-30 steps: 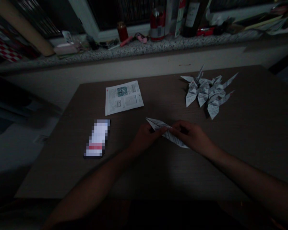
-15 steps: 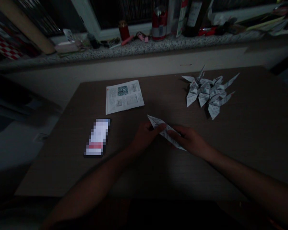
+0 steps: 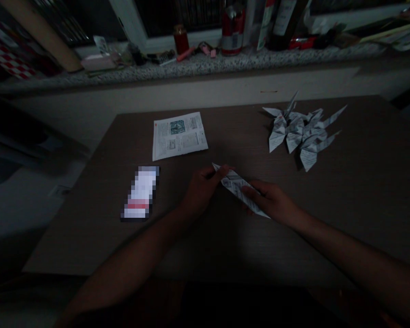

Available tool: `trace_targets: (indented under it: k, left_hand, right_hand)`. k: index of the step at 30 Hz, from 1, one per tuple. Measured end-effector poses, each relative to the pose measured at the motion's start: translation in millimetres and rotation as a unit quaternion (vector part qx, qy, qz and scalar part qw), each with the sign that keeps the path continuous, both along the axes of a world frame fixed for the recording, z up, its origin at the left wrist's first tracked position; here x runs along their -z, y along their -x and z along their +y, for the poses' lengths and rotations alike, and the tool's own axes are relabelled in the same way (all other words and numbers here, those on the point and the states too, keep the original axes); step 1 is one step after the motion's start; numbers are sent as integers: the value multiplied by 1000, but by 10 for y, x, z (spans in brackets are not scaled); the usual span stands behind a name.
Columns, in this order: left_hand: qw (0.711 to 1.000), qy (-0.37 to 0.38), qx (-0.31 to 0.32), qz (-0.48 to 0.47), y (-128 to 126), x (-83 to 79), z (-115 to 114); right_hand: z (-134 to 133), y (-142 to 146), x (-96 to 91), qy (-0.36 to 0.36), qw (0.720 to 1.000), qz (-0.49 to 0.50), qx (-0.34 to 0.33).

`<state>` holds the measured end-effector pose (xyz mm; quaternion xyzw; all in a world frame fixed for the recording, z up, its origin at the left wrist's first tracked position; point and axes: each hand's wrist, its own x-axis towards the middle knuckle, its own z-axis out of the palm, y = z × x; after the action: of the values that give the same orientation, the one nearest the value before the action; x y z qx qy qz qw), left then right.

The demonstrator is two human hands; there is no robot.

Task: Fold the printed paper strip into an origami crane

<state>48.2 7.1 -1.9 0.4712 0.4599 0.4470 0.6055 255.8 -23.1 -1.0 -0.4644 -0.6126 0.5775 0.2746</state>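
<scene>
A narrow, pointed piece of folded printed paper is held between both hands above the dark table. My left hand pinches it close to its upper left tip, thumb on top. Farther down, my right hand grips the lower right half, with the thumb across the printed face and fingers underneath. Beyond the hands on the right, several folded paper cranes stand bunched together. To the left lies a flat printed sheet.
A phone with a lit, blurred screen lies on the table's left part. Behind the table, a speckled stone windowsill carries a red can, a small red jar, a dark bottle and other clutter.
My left hand has slid up along the folded paper toward its upper left tip. The right hand keeps its grip. The whole view has shifted slightly.
</scene>
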Motion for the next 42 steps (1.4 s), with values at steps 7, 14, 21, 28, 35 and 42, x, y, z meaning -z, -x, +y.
trace_targets:
  k: [7,14,21,28,35,42]
  left_hand:
    - [999,7,3,-47,-4,-9,2]
    - [999,5,5,-37,21,1,25]
    - [998,-65,-4,18,105,7,76]
    - [999,-35,-5,-15,86,-8,71]
    - [999,-19,-24,-40,53,-47,53]
    - [996,-17,-10,-86,49,-50,67]
  right_hand:
    - [16,-14,5,-6,1000,-7,-5]
    - [5,-25,6,17,1000,5,-15]
    - [16,-52,53,32,999,25,9]
    - [36,-89,74,8,1000,13,-3]
    - [40,-109,50,6,1000,-5,-8]
    - [26,-100,47,28,999,12,12]
